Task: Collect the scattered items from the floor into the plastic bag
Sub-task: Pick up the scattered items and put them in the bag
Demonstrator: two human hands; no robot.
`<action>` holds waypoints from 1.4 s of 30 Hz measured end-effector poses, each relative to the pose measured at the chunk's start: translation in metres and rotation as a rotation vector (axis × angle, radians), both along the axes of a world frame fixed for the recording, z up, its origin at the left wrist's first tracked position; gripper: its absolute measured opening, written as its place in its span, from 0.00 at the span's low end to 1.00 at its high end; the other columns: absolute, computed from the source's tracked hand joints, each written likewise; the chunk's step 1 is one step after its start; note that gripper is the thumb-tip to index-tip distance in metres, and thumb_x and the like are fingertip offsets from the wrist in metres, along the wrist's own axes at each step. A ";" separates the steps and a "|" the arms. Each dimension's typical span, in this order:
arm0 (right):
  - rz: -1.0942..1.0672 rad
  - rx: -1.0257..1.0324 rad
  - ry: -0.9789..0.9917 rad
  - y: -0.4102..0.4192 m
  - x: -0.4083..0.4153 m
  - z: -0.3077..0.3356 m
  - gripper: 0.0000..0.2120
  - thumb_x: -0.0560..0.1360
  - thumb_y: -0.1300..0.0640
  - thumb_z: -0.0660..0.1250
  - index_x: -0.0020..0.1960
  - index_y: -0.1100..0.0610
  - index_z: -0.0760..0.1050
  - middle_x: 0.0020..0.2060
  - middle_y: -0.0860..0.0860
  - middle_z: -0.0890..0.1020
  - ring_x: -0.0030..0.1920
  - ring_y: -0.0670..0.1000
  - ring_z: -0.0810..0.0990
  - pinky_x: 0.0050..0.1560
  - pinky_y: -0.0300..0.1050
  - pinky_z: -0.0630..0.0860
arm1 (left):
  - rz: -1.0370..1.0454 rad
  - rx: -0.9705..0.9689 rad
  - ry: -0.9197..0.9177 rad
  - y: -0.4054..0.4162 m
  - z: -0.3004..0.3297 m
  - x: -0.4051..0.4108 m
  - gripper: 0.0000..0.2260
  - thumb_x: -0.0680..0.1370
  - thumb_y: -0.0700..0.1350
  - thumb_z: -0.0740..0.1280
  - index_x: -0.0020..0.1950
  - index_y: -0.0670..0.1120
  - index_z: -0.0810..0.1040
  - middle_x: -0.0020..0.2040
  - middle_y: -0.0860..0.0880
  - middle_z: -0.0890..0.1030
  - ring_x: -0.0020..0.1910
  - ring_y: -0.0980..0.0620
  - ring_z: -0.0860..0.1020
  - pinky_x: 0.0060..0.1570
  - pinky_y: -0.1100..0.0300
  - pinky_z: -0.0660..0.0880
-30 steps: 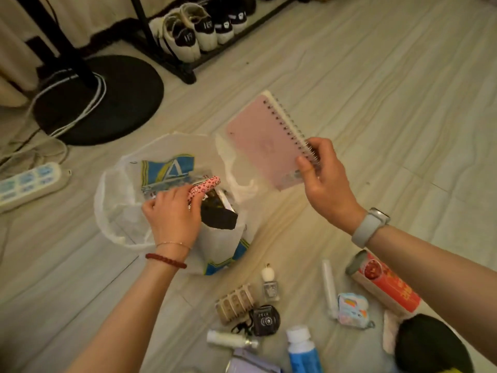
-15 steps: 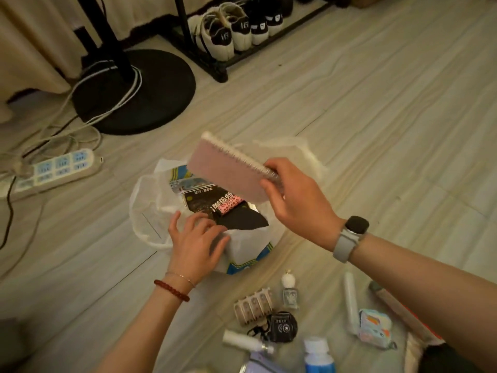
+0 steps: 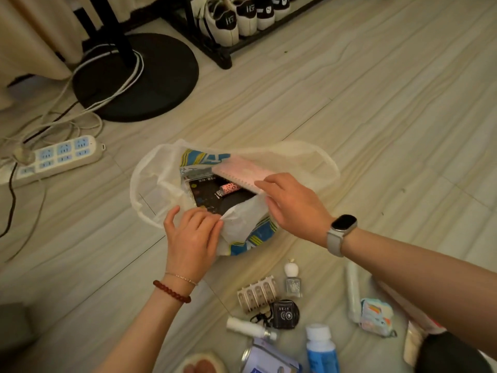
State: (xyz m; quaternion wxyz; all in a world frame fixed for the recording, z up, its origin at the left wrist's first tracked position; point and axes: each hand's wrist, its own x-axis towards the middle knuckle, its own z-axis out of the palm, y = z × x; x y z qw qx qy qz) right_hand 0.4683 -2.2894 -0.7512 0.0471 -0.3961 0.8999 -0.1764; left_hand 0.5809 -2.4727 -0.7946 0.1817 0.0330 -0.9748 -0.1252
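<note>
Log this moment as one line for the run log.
step: notebook into plastic bag | right hand: holds notebook | left hand: pinches bag edge | floor: nail polish, blue bottle left

A lived-in room of a home: pale wood-look floor [image 3: 349, 98], a low black shoe rack [image 3: 228, 53] holding sneakers [image 3: 228, 22], the round black base of a standing fan [image 3: 139, 79] wound with white cable, a power strip [image 3: 57, 157] lying by a beige curtain [image 3: 35, 36].

Blue bottle [image 3: 321, 351] and tin [image 3: 269, 359] cut off below, perhaps others
</note>
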 end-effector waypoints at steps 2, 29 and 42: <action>-0.010 -0.137 0.055 0.020 0.005 0.003 0.15 0.73 0.60 0.58 0.58 0.61 0.73 0.49 0.59 0.79 0.51 0.54 0.75 0.46 0.45 0.75 | 0.006 0.035 0.068 0.015 0.007 0.005 0.10 0.75 0.47 0.61 0.51 0.46 0.78 0.49 0.46 0.81 0.54 0.48 0.75 0.59 0.51 0.61; -0.086 -0.217 -0.408 0.082 0.026 -0.030 0.25 0.65 0.48 0.62 0.61 0.54 0.71 0.57 0.51 0.67 0.53 0.46 0.73 0.50 0.35 0.73 | -0.203 0.437 0.024 0.061 0.039 -0.012 0.28 0.70 0.51 0.69 0.65 0.41 0.67 0.56 0.42 0.78 0.54 0.52 0.73 0.56 0.62 0.69; -0.264 0.032 -0.420 -0.010 -0.031 -0.026 0.22 0.69 0.51 0.67 0.61 0.55 0.67 0.61 0.56 0.70 0.54 0.58 0.76 0.48 0.48 0.72 | -0.002 0.221 -0.494 0.013 0.004 -0.053 0.24 0.75 0.59 0.58 0.68 0.49 0.67 0.70 0.41 0.65 0.68 0.40 0.65 0.67 0.41 0.64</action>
